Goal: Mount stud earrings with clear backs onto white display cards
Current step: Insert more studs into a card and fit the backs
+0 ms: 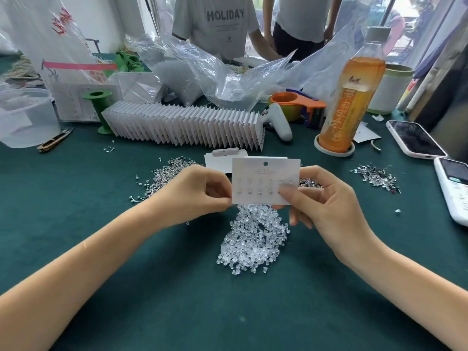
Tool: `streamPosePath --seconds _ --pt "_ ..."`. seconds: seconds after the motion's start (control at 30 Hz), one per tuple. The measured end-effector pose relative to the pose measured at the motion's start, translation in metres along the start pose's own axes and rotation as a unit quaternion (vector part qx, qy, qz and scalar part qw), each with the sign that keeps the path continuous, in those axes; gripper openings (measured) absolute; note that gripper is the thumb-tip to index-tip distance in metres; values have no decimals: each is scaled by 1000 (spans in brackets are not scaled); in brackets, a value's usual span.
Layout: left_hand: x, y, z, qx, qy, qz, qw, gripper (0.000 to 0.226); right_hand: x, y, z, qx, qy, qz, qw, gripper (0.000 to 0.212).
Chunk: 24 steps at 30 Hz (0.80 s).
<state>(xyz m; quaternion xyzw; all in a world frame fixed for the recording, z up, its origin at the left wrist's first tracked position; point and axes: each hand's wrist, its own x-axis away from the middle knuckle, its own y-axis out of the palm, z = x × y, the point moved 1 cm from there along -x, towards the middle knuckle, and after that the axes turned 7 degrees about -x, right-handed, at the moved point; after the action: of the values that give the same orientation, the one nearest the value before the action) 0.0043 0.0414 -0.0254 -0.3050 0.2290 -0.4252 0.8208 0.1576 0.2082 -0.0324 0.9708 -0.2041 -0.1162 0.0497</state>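
A white display card (263,173) with several small studs on it is held upright above the green table. My left hand (200,191) pinches its left edge. My right hand (326,198) holds its right side, thumb on the front near the lower right studs. Under the card lies a heap of clear backs (253,241). A pile of loose stud earrings (167,173) spreads out to the left, and a smaller pile of studs (374,176) lies to the right. A long row of finished cards (187,125) stands behind. More blank cards (220,159) lie flat behind the held one.
An orange drink bottle (352,102) stands at the right on a coaster. Two phones (415,139) (453,186) lie at the right edge. A tape dispenser (301,105), a white controller (278,122), a green spool (100,107), plastic bags (215,69) and a clear tub (25,117) crowd the back. Two persons stand across the table.
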Motion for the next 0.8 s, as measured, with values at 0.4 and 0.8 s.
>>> streamPosePath --seconds 0.4,0.8 --pt "7 -2 21 158 14 -84 984 15 15 4 2 514 -524 -175 657 14" --pt "16 7 33 87 66 -124 986 12 18 11 3 554 -547 -179 602 15"
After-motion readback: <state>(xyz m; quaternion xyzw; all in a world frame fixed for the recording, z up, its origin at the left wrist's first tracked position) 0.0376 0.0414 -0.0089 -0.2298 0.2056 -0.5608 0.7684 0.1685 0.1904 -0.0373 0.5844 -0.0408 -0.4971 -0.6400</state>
